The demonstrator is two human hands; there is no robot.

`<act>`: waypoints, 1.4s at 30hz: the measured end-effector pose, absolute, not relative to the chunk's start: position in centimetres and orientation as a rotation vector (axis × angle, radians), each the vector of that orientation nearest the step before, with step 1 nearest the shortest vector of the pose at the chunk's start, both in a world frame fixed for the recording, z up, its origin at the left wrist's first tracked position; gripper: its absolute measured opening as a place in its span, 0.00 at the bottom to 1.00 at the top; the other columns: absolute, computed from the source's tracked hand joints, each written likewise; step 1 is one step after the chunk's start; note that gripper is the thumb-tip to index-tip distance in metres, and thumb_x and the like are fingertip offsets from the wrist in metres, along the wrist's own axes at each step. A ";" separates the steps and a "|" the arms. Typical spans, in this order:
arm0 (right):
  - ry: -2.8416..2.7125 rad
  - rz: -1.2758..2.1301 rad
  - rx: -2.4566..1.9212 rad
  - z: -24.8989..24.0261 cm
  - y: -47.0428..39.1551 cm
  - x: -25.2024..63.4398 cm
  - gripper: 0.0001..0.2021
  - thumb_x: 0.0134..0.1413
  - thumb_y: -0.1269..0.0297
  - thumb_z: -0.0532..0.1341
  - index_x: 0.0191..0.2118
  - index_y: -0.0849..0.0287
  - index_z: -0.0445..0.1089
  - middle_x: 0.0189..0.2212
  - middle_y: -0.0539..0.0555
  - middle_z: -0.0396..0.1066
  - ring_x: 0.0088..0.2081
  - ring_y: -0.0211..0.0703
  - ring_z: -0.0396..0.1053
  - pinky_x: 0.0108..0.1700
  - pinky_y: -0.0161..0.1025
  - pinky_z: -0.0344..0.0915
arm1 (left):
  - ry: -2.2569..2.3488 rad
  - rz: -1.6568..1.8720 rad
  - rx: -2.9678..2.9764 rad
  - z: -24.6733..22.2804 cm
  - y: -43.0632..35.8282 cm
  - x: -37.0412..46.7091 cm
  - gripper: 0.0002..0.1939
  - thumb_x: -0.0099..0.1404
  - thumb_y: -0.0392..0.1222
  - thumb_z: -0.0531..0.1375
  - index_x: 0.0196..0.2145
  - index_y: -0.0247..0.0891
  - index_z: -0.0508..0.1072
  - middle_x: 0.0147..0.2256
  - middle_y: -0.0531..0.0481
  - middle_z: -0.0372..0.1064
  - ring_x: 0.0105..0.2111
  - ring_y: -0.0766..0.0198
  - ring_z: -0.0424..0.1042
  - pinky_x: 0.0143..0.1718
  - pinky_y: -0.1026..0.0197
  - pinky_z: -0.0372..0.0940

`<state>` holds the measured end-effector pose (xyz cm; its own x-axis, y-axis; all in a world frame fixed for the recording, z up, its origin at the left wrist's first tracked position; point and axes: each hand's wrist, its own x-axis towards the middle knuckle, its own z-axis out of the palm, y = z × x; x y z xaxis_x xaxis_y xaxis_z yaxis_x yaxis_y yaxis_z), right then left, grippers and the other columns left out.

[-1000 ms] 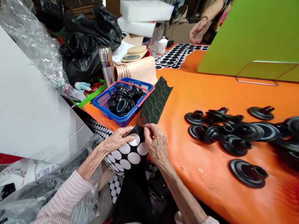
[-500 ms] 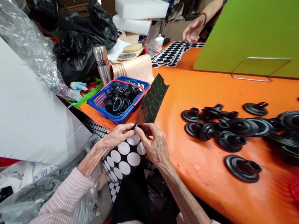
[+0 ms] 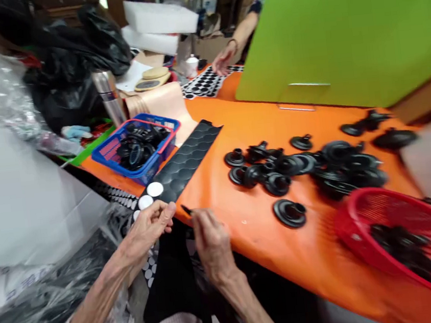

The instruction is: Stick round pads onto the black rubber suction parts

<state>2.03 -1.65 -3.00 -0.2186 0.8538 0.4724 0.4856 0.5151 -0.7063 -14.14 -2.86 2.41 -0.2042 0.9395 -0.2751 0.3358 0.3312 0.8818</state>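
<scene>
My right hand (image 3: 212,244) pinches a small thin black piece (image 3: 185,210), seen nearly edge-on, over the front edge of the orange table. To its left, my left hand (image 3: 149,232) has thumb and fingers pressed together; whatever they hold, if anything, is hidden. Just beyond it lies a black sheet (image 3: 188,156) cut into circles, with white circles (image 3: 155,189) showing at its near end. Right of the hands, black flanged discs with short stems (image 3: 277,183) are strewn and heaped on the tabletop.
A blue basket (image 3: 145,176) of black parts stands left of the sheet. At right front is a red basket (image 3: 363,248), also holding black parts. A green panel (image 3: 333,31) rises behind. Another person's hand (image 3: 224,60) is over dotted sheets (image 3: 203,84) at the back.
My hands have drawn apart, and the right one now carries the black piece away from the sheet. The sheet now lies flatter on the table. The view has swung right, revealing more red basket.
</scene>
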 end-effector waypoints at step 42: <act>-0.614 1.042 -1.235 -1.8 -6.0 16.9 0.13 0.49 0.53 0.65 0.35 0.56 0.73 0.36 0.50 0.68 0.40 0.40 0.65 0.48 0.40 0.60 | 0.798 0.801 0.642 0.8 0.0 2.5 0.11 0.59 0.39 0.63 0.40 0.32 0.74 0.41 0.43 0.73 0.41 0.59 0.73 0.44 0.56 0.68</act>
